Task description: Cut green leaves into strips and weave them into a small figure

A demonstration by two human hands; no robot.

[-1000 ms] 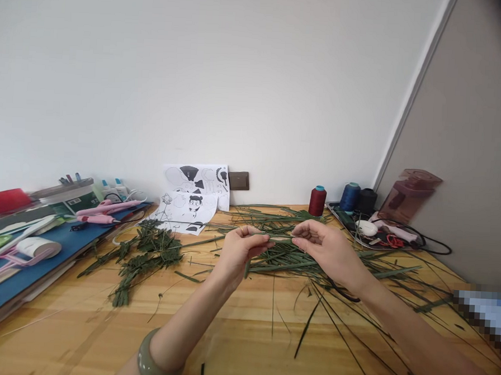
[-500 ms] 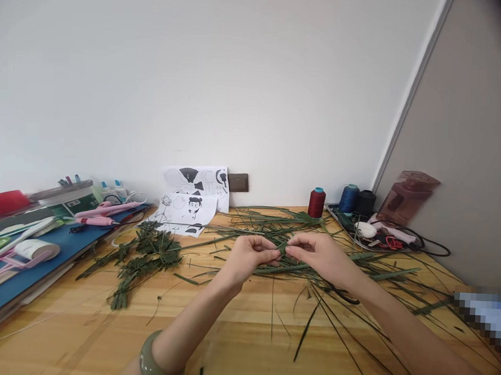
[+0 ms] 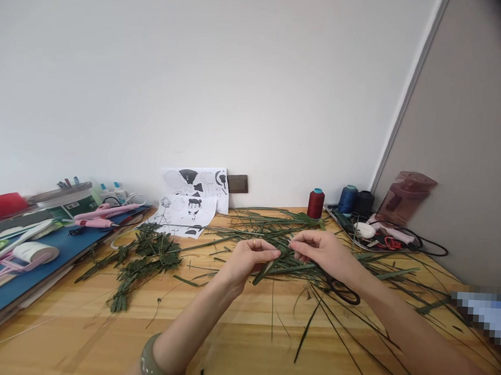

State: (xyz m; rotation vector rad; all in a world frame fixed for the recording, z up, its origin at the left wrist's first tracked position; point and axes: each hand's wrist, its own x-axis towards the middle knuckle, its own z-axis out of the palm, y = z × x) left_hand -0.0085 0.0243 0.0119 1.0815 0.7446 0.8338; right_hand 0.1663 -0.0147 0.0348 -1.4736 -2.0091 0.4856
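Note:
My left hand [image 3: 250,260] is closed in a pinch on a flat green leaf strip [image 3: 264,273], which slants down below the fingertips. A short gap to the right, my right hand [image 3: 317,248] has thumb and forefinger pressed together; whether something thin is between them I cannot make out. Under both hands lies a loose heap of long green leaf blades [image 3: 274,222]. Black scissors handles [image 3: 346,291] show below my right wrist, their blades hidden by the hand and the leaves.
Woven leaf pieces [image 3: 154,255] lie to the left, near printed drawing sheets [image 3: 190,207]. At the back stand a red thread spool [image 3: 315,204] and a tray [image 3: 381,247] with cords. A blue board [image 3: 57,256] carrying glue guns [image 3: 102,213] and tools fills the left edge.
My right hand has drawn slightly away from the left. The leaf strip now points downward from my left fingers, and more of the scissors handles shows.

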